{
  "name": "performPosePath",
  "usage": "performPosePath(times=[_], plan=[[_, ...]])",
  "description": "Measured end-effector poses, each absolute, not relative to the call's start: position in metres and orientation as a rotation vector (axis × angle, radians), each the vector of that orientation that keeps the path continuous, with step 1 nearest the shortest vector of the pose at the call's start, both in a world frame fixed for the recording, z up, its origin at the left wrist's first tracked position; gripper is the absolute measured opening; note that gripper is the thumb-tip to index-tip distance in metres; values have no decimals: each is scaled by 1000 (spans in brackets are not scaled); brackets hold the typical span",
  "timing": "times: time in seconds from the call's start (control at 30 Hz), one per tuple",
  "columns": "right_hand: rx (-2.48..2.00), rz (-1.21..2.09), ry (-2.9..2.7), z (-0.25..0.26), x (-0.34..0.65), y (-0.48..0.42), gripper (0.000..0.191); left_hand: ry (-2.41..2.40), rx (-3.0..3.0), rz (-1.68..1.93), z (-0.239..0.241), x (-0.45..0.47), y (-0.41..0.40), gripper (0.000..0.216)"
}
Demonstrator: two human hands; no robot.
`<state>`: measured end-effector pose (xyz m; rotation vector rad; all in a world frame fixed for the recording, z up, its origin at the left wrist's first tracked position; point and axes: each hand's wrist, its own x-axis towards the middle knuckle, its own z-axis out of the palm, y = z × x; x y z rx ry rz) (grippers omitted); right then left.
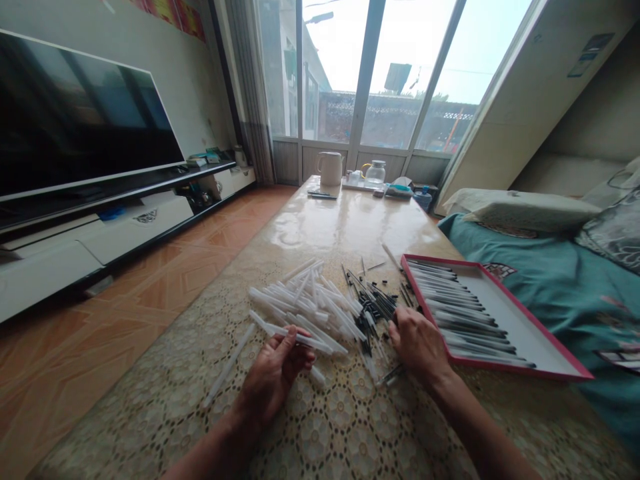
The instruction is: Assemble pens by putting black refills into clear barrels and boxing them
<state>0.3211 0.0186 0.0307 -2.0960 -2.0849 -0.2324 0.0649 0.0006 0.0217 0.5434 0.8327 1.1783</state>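
Observation:
Between the thumb and fingers of my left hand (pixel 281 363) is a translucent white pen barrel (pixel 311 341), held low over the table. A heap of similar pen barrels (pixel 305 297) lies just beyond it. My right hand (pixel 416 339) is curled down at the near right side of a pile of black pen refills and small black parts (pixel 376 298). Its fingertips are mostly hidden, so what they grip does not show. Beside that hand stands a shallow pink-rimmed box lid (pixel 543 337) with a row of pens (pixel 463 310) along its left side.
The long table (pixel 320 227) has a patterned cover. At its far end are a pitcher (pixel 330 169), a glass jug (pixel 375 175) and a tissue pack (pixel 399 187). A teal-covered sofa (pixel 505 250) runs along the right; a TV cabinet (pixel 130 227) stands on the left.

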Motion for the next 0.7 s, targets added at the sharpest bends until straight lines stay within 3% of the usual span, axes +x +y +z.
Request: performPosePath(times=[0.1, 0.3, 0.7], plan=[[-1993, -113, -1997, 37, 322, 12, 12, 833, 531, 1181, 24, 65, 0, 18], [-1507, 448, -1762, 51, 296, -11, 13, 877, 450, 1220, 24, 64, 2, 8], [-1259, 525, -1761, 47, 269, -27, 10, 881, 356, 1273, 19, 60, 5, 5]])
